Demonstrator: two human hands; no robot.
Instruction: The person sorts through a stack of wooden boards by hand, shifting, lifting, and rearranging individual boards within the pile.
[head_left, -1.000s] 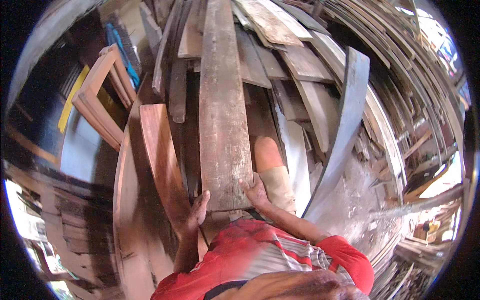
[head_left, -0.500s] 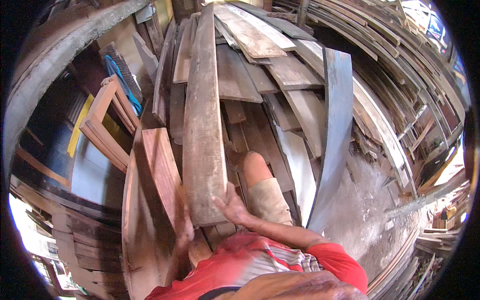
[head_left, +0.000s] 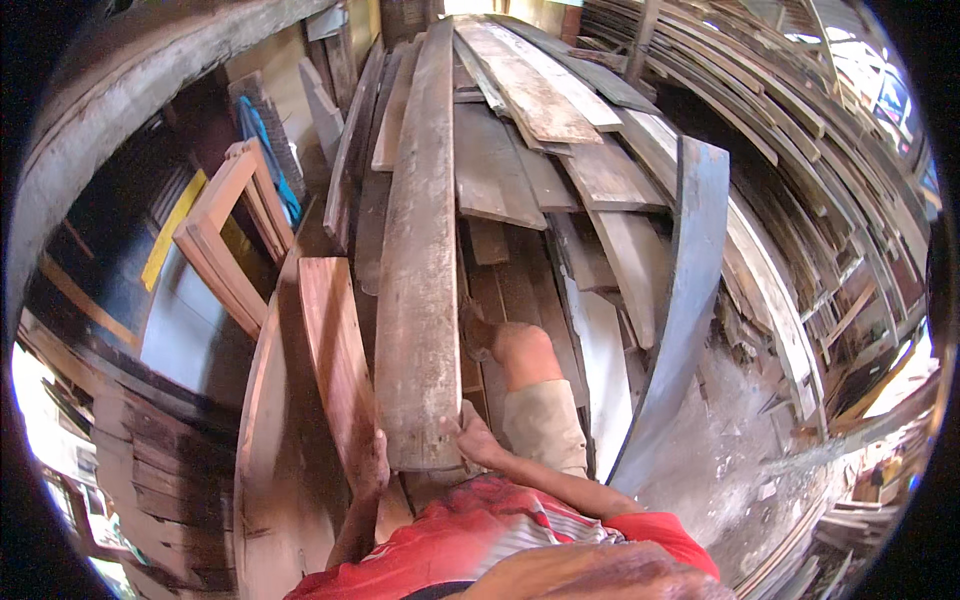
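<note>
I hold the near end of a long weathered grey plank (head_left: 420, 280) that runs away from me up the middle of the view. My left hand (head_left: 368, 465) grips its near left corner. My right hand (head_left: 474, 436) grips the near right edge, fingers curled under. A reddish-brown board (head_left: 335, 350) lies just left of the plank, touching my left hand. My bent knee (head_left: 528, 350) in beige shorts shows right of the plank, above a red striped shirt.
Stacked old boards (head_left: 540, 110) fill the far side. A blue-grey plank (head_left: 680, 290) leans at the right. A wooden frame (head_left: 225, 235) stands at the left beside a blue panel. More timber (head_left: 800, 150) is racked along the right wall. Dusty ground (head_left: 740, 450) lies at lower right.
The long plank has shifted left and its far end points more steeply away. Both hands stay at its near end, and my view has tilted up the stack.
</note>
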